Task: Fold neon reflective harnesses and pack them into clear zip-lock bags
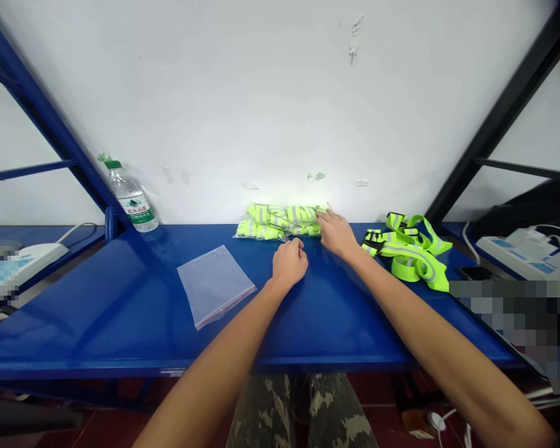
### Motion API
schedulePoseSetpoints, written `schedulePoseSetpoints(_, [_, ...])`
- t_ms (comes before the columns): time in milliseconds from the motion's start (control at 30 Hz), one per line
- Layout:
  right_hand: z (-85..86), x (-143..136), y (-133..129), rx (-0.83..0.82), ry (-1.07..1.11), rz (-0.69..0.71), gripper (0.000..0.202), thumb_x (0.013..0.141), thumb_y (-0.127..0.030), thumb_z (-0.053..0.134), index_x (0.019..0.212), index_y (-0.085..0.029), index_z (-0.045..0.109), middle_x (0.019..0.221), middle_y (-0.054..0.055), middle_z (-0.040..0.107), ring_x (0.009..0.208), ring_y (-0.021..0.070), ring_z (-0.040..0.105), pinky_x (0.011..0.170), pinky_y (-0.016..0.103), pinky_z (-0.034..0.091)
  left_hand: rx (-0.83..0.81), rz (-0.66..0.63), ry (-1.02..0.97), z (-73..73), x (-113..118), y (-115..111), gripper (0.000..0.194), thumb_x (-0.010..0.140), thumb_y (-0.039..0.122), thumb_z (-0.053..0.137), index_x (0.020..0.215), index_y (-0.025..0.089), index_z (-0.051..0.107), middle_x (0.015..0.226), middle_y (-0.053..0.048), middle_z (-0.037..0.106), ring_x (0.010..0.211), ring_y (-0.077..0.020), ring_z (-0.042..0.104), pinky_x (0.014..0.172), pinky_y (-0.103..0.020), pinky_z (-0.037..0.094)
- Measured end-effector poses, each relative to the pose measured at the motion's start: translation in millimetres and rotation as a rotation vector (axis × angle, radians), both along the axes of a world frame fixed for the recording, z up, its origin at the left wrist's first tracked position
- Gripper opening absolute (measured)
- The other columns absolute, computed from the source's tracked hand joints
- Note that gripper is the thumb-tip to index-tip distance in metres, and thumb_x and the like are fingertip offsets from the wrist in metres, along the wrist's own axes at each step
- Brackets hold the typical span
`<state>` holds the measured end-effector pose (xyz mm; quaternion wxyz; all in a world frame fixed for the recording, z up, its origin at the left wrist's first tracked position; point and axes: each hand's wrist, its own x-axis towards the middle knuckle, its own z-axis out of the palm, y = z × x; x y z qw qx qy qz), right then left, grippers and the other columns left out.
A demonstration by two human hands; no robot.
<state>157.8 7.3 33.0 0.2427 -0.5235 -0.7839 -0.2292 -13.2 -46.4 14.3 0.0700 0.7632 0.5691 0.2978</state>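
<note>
Two clear plastic bags packed with neon-yellow reflective straps lie side by side against the wall: a left bag point(262, 223) and a right bag point(303, 218). My right hand point(336, 233) has its fingers closed on the right end of the right bag. My left hand point(290, 261) rests on the table just in front of the bags, fingers curled in; whatever they may hold is hidden. A flat clear zip bag point(217, 286) with a red seal line lies left of my left hand. Loose neon-yellow reflective straps point(413, 249) with black buckles are heaped right of my right hand.
A water bottle point(133, 199) with a green cap stands at the back left of the blue table point(121, 298). Slanted metal frame bars flank both sides. Power strips point(518, 252) and cables lie beyond the right side, near a dark phone point(475, 274).
</note>
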Motion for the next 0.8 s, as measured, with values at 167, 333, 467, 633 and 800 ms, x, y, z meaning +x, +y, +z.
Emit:
schedulePoseSetpoints(167, [-14.1, 3.7, -21.0, 0.021, 0.023, -0.007, 0.039, 0.089, -0.015, 0.048, 0.125, -0.011, 0.06, 0.144, 0.015, 0.05, 0.132, 0.0304, 0.042, 0.105, 0.041, 0.035, 0.003, 0.003, -0.005, -0.3, 2.4, -1.3, 0.022, 0.087, 0.018, 0.048, 0.103, 0.018, 0.062, 0.105, -0.009, 0.069, 0.099, -0.0238, 0.064, 0.086, -0.034, 0.049])
schedulePoseSetpoints(333, [-18.9, 6.4, -46.9, -0.076, 0.027, -0.055, 0.032, 0.091, -0.02, 0.047, 0.117, -0.013, 0.064, 0.127, 0.014, 0.062, 0.117, 0.0279, 0.052, 0.096, 0.038, 0.039, 0.01, -0.022, -0.022, -1.1, 1.6, -1.0, 0.02, 0.086, 0.02, 0.05, 0.103, 0.019, 0.062, 0.104, -0.008, 0.069, 0.1, -0.0228, 0.064, 0.086, -0.033, 0.048])
schedulePoseSetpoints(467, [-22.8, 12.8, -62.3, -0.115, 0.004, -0.118, 0.035, 0.091, -0.022, 0.046, 0.122, -0.014, 0.061, 0.124, 0.014, 0.063, 0.115, 0.0276, 0.052, 0.095, 0.038, 0.037, -0.001, -0.028, -0.027, 0.2, 1.7, -2.2, 0.019, 0.086, 0.021, 0.05, 0.101, 0.02, 0.061, 0.102, -0.007, 0.07, 0.099, -0.0226, 0.064, 0.085, -0.033, 0.048])
schedulePoseSetpoints(633, [-22.4, 21.4, -73.2, -0.094, 0.012, -0.284, 0.037, 0.093, -0.027, 0.044, 0.124, -0.015, 0.059, 0.128, 0.016, 0.06, 0.122, 0.0309, 0.045, 0.104, 0.047, 0.028, -0.01, -0.046, -0.047, 1.3, 2.9, -3.8, 0.018, 0.086, 0.021, 0.051, 0.1, 0.02, 0.061, 0.102, -0.007, 0.07, 0.098, -0.0221, 0.064, 0.084, -0.033, 0.048])
schedulePoseSetpoints(800, [-19.5, 25.8, -73.2, -0.231, 0.102, -0.585, 0.049, 0.094, -0.038, 0.044, 0.137, -0.015, 0.048, 0.142, 0.021, 0.047, 0.126, 0.0394, 0.044, 0.093, 0.054, 0.039, -0.021, -0.067, -0.062, 0.2, 2.4, -2.4, 0.018, 0.085, 0.022, 0.052, 0.1, 0.02, 0.061, 0.1, -0.006, 0.07, 0.097, -0.0217, 0.064, 0.083, -0.033, 0.049])
